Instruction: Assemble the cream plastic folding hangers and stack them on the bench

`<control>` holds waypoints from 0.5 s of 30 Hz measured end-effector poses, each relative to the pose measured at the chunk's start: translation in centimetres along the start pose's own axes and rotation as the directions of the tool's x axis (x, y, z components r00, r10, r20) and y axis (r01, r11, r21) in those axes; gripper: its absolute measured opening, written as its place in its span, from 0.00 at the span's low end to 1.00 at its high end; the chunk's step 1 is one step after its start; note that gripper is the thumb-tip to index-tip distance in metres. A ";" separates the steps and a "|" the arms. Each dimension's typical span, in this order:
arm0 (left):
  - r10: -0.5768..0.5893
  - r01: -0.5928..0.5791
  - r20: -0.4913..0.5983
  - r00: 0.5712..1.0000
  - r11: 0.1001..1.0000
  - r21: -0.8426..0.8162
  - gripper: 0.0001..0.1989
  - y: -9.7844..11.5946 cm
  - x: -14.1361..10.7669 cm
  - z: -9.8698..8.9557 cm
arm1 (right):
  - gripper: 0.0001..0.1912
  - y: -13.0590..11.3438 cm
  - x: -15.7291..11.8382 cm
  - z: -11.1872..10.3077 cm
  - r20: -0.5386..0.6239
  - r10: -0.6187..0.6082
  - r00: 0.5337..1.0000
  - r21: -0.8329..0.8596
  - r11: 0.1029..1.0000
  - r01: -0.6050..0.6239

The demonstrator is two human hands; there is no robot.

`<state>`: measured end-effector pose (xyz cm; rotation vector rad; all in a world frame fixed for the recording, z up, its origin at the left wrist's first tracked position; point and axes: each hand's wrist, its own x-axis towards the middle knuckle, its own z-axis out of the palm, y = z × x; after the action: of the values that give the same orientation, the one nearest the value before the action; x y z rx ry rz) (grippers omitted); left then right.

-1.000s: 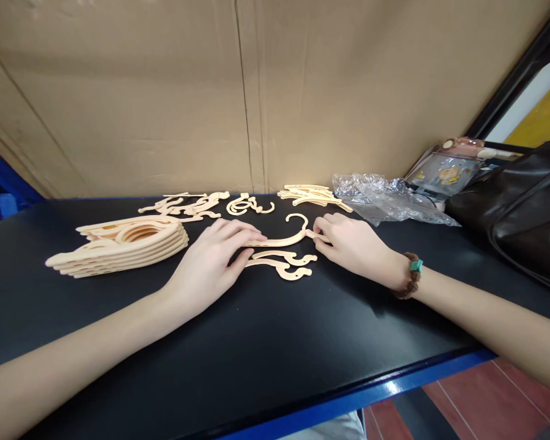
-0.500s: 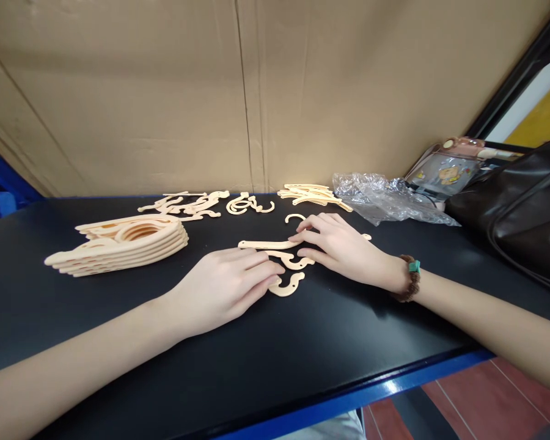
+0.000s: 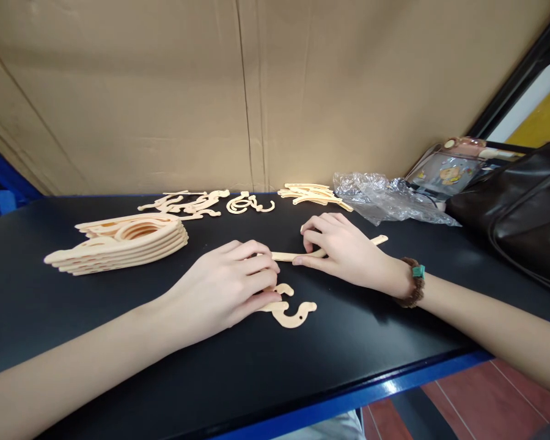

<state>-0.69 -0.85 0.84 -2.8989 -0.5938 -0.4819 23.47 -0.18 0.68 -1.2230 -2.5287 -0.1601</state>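
My left hand point(image 3: 231, 284) is closed over cream pieces at the middle of the black table, its fingertips on a piece with a curved hook point(image 3: 294, 316) at its right end. Another small curved piece point(image 3: 284, 289) shows just beyond those fingertips. A long flat strip point(image 3: 286, 256) runs from under my left fingers to my right hand point(image 3: 341, 247). The right thumb and fingers are closed around the strip, and its far end point(image 3: 379, 240) sticks out past the knuckles. What lies under both palms is hidden.
A stack of cream hanger-shaped pieces point(image 3: 123, 244) lies on the left. Behind are loose arms point(image 3: 192, 205), hooks point(image 3: 247, 203) and a pile of strips point(image 3: 314, 194). Clear plastic bags point(image 3: 385, 198) and a dark leather bag point(image 3: 513, 208) are at the right, below cardboard point(image 3: 165, 110).
The hooked piece by my left hand has moved nearer to me. The long strip has shifted right and nearer, and the small hook beyond my right fingers is no longer visible there.
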 end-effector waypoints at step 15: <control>-0.179 0.180 0.021 0.984 0.977 -0.111 0.06 -1.7 0.0 0.4 | 0.06 -0.6 0.2 0.5 0.006 -0.037 0.999 0.248 0.968 0.034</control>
<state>-1.28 0.76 0.57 -2.9695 -0.8625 -0.5400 22.84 -0.29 0.30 -1.0831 -2.4888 0.1518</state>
